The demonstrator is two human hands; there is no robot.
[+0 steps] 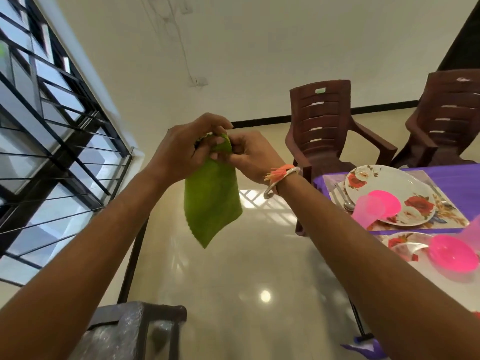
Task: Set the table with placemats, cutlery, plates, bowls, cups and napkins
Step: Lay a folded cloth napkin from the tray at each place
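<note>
Fingers of the left hand and right hand pinch the top of the green napkin, which hangs down below them. I think this is the napkin step; next it must go on the counter, right of the fingers, by a plate.
</note>
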